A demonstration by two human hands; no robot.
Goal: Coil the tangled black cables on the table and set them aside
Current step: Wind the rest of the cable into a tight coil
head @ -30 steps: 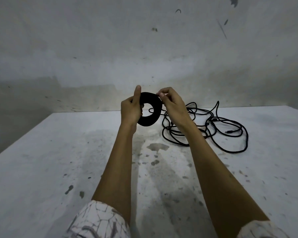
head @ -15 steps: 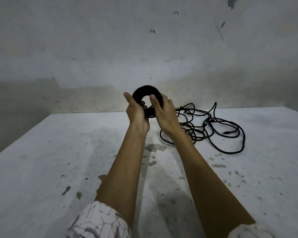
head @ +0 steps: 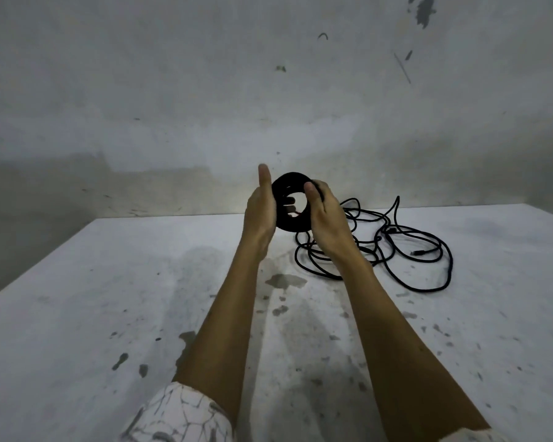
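Black coiled cable [head: 292, 202] is gripped upright between left hand [head: 260, 208] and right hand [head: 324, 215] — tangled cables [head: 396, 247] right await coiling next.

The right hand [head: 328, 218] is covering the right side of the black cable coil [head: 289, 223], and its fingers [head: 289, 208] are mostly hiding behind the ring. The right forearm is blocking part of the tangled cable [head: 428, 250] at mid-right. The bench [head: 77, 314] and both sleeves [head: 179, 416] are running off the bottom edge.
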